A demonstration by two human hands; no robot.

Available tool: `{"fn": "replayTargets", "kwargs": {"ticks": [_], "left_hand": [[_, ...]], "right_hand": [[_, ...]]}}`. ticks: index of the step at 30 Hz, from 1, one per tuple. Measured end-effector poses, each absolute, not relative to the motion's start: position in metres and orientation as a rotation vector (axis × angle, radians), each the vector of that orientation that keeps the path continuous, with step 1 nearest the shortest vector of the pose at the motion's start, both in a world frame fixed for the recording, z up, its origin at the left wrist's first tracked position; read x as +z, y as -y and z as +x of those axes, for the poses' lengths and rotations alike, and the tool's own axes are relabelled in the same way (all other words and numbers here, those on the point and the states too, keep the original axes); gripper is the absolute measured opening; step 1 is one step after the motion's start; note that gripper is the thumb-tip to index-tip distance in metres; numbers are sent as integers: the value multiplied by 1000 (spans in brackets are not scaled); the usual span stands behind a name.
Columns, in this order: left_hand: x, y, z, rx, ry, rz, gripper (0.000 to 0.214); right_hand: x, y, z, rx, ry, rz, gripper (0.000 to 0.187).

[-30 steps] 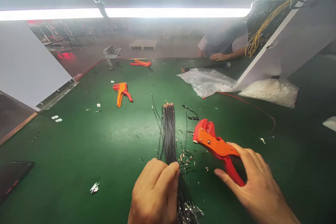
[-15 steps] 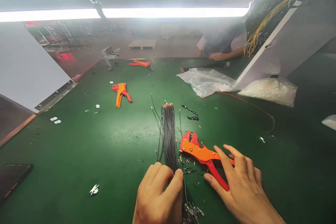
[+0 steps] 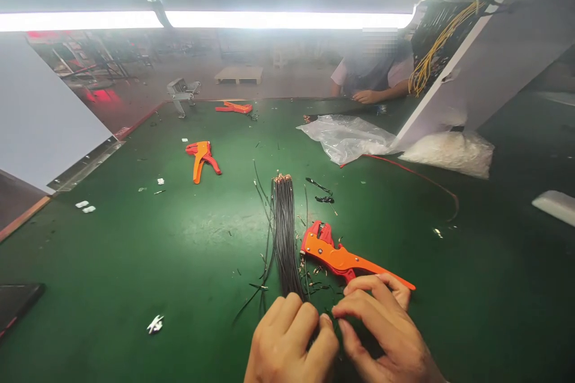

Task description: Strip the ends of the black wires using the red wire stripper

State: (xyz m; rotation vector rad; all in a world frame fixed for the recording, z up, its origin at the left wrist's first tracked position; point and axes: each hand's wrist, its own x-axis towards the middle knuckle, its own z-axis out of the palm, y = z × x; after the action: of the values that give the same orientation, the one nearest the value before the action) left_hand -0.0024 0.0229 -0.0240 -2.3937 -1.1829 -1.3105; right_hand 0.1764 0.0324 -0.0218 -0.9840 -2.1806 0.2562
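Nearest the camera, a wire bundle [image 3: 284, 227] of thin dark strands is laid on the green worktop [image 3: 135, 251], running straight away from the viewer. Its far ends are gathered evenly and show bare copper tips, while its near end is hidden under the hands. A few loose strands are splayed out to the left of it, and short offcuts are scattered around it.

The left hand [image 3: 290, 341] is closed around the bundle's near end, knuckles up and fingers curled over the strands. The right hand [image 3: 381, 335] is set just beside it, palm down, its thumb and forefinger drawn together and met against the left fingertips; whether a strand is pinched there cannot be told.

Just beyond the right hand, an orange and red wire stripper [image 3: 336, 254] is laid flat, its head next to the bundle and its handles pointed right.

Farther off, a second stripper [image 3: 201, 157] is seen on the left and a crumpled clear plastic bag [image 3: 348, 137] on the right. At the worktop's far edge, another person's hand [image 3: 366, 96] is rested.
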Motion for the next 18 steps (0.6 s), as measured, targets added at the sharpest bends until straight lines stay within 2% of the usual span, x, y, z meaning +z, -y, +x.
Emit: {"fn": "replayTargets", "kwargs": {"ticks": [4, 18], "left_hand": [[-18, -24, -7, -1147, 1127, -2502, 26], [-29, -15, -9, -1120, 1091, -2482, 27]], "right_hand": [[-26, -31, 177, 274, 2183, -1005, 21], [-22, -36, 179, 149, 2099, -1094, 18]]}}
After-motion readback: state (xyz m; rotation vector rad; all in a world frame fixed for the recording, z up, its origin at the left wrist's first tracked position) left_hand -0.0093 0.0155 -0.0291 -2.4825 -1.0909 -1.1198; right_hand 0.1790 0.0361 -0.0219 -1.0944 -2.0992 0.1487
